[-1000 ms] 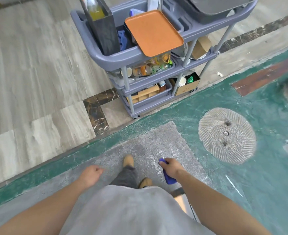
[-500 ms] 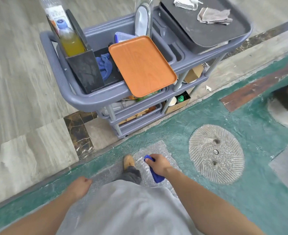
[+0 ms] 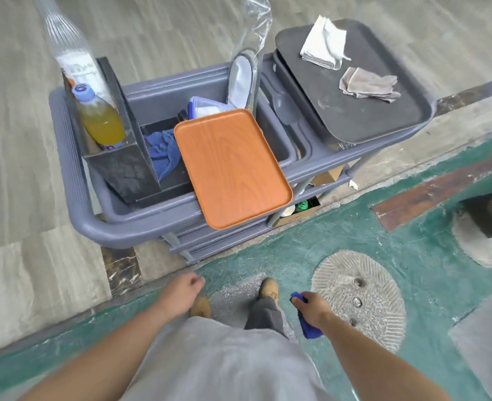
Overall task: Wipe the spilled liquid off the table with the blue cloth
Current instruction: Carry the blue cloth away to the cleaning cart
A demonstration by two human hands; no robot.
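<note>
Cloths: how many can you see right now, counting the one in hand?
4. A blue cloth in the right hand; another blue cloth in the cart bin beside the orange tray; a white cloth and a grey cloth on the black tray. More may be hidden.

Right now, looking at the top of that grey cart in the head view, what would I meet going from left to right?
Bottle of orange drink → blue rag → orange tray → dark grey tray holding a white cloth and a grey cloth.
</note>
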